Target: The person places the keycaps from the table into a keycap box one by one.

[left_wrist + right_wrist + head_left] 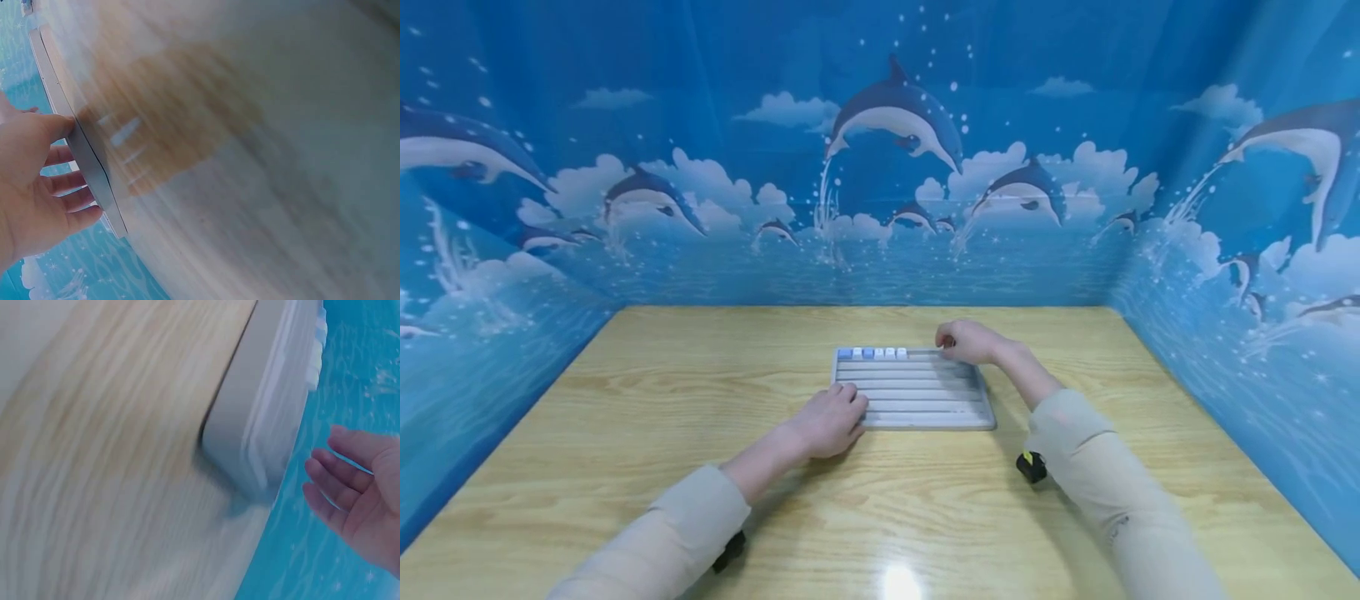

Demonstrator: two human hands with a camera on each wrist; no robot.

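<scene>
My left hand (829,421) sits nearer me, thumb apart from its bent fingers; my right hand (973,342) reaches farther out, turned inward, its fingers loosely curved.

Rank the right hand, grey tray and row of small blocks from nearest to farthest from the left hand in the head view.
From the left hand:
1. Grey tray: touching the hand.
2. Row of small blocks: at the tray's far left.
3. Right hand: by the tray's far right corner.

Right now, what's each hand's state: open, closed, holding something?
Left hand: holding the grey tray by its edge.
Right hand: open, fingers loosely bent, nothing visible in it.
</scene>
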